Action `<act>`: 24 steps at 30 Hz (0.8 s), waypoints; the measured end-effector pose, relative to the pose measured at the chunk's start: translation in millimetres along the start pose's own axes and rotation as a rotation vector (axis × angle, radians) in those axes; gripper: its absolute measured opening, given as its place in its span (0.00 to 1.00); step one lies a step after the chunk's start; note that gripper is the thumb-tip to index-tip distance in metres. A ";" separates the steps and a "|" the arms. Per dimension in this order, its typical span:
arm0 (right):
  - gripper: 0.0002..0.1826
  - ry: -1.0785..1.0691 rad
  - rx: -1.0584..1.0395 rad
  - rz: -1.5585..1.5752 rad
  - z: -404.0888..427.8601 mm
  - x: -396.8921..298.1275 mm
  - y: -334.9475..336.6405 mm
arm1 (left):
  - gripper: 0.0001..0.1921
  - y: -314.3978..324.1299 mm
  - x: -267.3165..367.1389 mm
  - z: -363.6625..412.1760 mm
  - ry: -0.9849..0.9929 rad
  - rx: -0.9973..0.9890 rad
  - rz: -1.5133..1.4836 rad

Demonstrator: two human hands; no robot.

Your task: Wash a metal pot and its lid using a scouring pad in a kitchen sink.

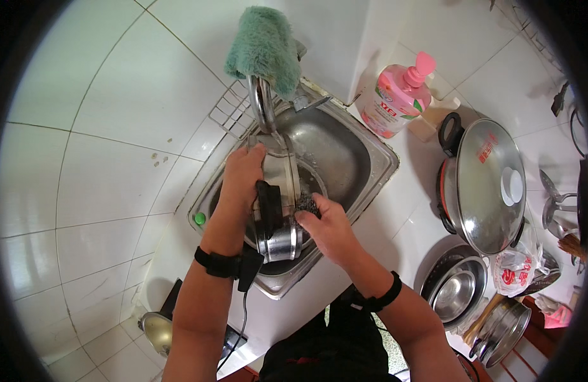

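Note:
Over the stainless steel sink (334,136), my left hand (245,169) grips the rim of a tilted metal pot (277,179) with a black handle (269,208). The faucet (261,107) reaches down to the pot's upper end, and a green fluffy cloth (263,45) hangs over it. My right hand (327,224) pinches a steel wool scrubber (307,204) against the pot's right side. Below the black handle sits a shiny cylindrical metal part (280,244); whether it belongs to the pot is unclear. Another round rim shows partly behind the pot in the basin.
A pink pump bottle (394,102) stands right of the sink. Farther right are a lidded pan (489,186), nested metal bowls (458,291) and a plastic bag (513,272). A wire rack (233,112) leans by the tiled wall. A metal ladle-like vessel (158,332) lies lower left.

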State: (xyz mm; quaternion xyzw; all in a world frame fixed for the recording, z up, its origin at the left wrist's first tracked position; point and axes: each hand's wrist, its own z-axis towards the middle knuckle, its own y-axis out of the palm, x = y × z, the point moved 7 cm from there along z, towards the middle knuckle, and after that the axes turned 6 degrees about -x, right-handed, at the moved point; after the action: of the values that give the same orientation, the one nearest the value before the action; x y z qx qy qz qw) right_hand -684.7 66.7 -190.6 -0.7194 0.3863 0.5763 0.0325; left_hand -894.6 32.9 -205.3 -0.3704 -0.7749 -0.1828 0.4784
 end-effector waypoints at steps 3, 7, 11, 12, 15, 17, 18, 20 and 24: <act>0.10 -0.052 -0.025 0.054 21.1 -15.4 0.3 | 0.15 6.5 16.1 -20.5 -0.007 -0.013 -0.138; 0.05 0.247 -0.012 0.169 84.1 -13.6 -23.4 | 0.15 10.6 11.6 -34.0 0.013 -0.065 -0.078; 0.07 0.412 0.154 0.193 138.5 -2.7 -32.7 | 0.16 8.4 5.0 -53.4 -0.024 -0.070 -0.042; 0.07 0.461 0.146 0.233 141.4 2.2 -31.8 | 0.16 9.7 4.9 -54.9 -0.003 -0.048 -0.031; 0.08 0.471 0.169 0.261 130.5 12.1 -32.4 | 0.15 17.5 9.1 -59.1 -0.002 -0.069 -0.103; 0.09 0.384 0.161 0.199 107.2 13.3 -26.5 | 0.15 5.9 6.4 -49.7 0.020 -0.022 0.022; 0.11 0.332 0.125 0.147 92.4 11.2 -19.0 | 0.15 -0.2 8.0 -43.8 0.042 0.020 0.150; 0.13 0.158 0.124 0.013 50.6 -2.5 5.2 | 0.15 -4.7 14.6 -34.2 -0.010 0.010 0.000; 0.15 -0.075 0.121 -0.044 15.0 -5.8 15.1 | 0.15 3.9 18.2 -21.3 -0.017 -0.088 -0.208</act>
State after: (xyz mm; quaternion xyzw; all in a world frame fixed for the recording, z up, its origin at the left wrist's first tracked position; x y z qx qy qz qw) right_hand -705.9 66.5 -184.6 -0.7023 0.4029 0.5778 0.1029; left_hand -883.6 29.2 -179.5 -0.3103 -0.8044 -0.2622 0.4335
